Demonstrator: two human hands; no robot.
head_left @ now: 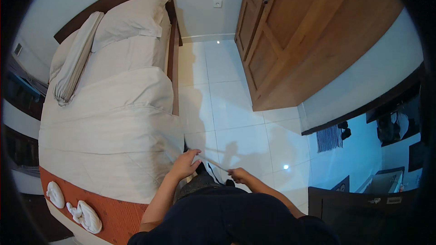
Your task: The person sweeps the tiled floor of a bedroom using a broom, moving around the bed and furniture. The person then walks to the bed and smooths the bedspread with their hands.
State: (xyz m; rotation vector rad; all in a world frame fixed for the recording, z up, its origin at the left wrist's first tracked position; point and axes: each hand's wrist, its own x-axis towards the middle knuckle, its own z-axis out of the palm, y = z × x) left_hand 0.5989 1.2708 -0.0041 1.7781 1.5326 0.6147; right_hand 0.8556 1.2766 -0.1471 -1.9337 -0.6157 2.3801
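A thin, pale, straight strip (213, 162) stretches between my two hands in front of my body; its exact kind cannot be made out. My right hand (240, 175) is closed round its right end. At the other end, beside the bed's edge, my left hand (185, 164) has its thumb and fingers about the strip. Below it hangs a narrow dark strap or cord (212, 173), close to my dark grey legwear (195, 188).
The bed (104, 127) with pale bedding is on my left, an orange runner (119, 220) and folded white towels (86, 217) at its foot. A wooden wardrobe (281, 63) stands ahead right. A striped mat (329, 139) lies beyond the doorway; a dark door (363, 213) is near right.
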